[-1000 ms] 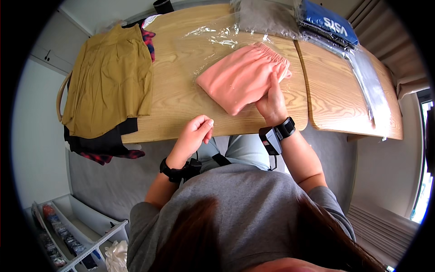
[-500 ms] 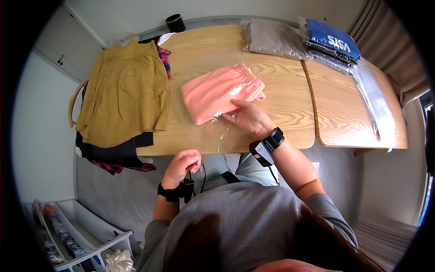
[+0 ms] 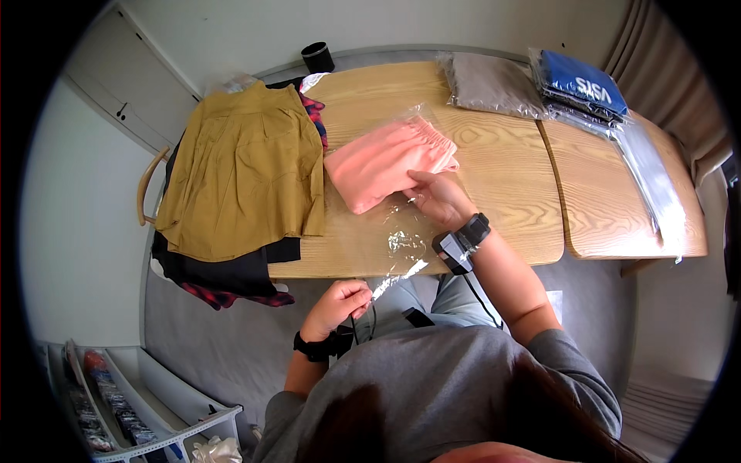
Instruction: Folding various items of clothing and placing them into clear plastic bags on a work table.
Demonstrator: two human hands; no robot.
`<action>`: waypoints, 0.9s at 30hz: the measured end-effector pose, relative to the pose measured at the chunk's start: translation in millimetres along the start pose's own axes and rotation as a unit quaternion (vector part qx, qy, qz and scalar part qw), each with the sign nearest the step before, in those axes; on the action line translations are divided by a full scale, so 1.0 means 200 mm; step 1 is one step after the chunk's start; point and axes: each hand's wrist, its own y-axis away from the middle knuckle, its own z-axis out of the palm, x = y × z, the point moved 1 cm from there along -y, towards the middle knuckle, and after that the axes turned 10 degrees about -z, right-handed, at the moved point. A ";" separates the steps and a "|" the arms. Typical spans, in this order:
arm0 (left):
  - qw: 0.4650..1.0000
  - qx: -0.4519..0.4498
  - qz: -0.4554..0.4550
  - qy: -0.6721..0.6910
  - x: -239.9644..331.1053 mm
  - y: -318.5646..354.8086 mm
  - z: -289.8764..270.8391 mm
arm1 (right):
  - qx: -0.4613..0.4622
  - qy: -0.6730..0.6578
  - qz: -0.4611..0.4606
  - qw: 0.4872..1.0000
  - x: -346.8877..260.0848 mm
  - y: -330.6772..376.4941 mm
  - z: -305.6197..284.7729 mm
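Observation:
A folded pink garment [image 3: 374, 170] with a gathered elastic waistband lies in the middle of the table, inside a clear plastic bag [image 3: 405, 243]. My right hand [image 3: 441, 201] is closed on its near right edge, thumb on top and fingers underneath. Just off the table's front edge, my left hand [image 3: 337, 307] pinches a corner of the shiny film. Between that hand and the garment the bag stretches out, with bright glints on it. Each wrist wears a black strap with a small device.
At the left, a mustard pleated garment [image 3: 247, 170] covers black and plaid clothes over a chair. Bagged clothes [image 3: 494, 85] and a bagged blue one [image 3: 579, 81] sit at the far right, beside flat clear bags [image 3: 652, 177]. A divided white bin [image 3: 154, 386] stands lower left.
The loose end of the clear bag is now drawn out toward me, taut up to my left hand's pinch. My right hand keeps its grip on the garment. The whole view has shifted slightly.

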 end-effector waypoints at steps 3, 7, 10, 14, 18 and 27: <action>1.000 -0.018 -0.002 -0.002 -0.02 0.03 -0.05 | 0.012 -0.017 -0.049 0.999 0.05 0.00 0.04; 1.000 -0.008 -0.001 -0.011 -0.03 0.02 -0.07 | 0.058 -0.053 -0.188 0.979 0.04 0.04 0.06; 1.000 -0.004 0.013 0.003 -0.04 -0.02 -0.08 | 0.078 -0.028 -0.226 0.971 0.01 0.10 -0.01; 1.000 0.012 0.000 0.027 -0.05 -0.04 -0.08 | 0.042 0.008 -0.182 0.982 -0.01 0.12 -0.06; 1.000 0.010 0.005 -0.002 -0.07 -0.05 -0.09 | 0.045 0.060 -0.112 0.991 -0.04 0.11 -0.09; 1.000 0.008 0.007 0.020 -0.10 -0.05 -0.09 | 0.026 0.117 -0.079 0.990 -0.06 0.19 0.02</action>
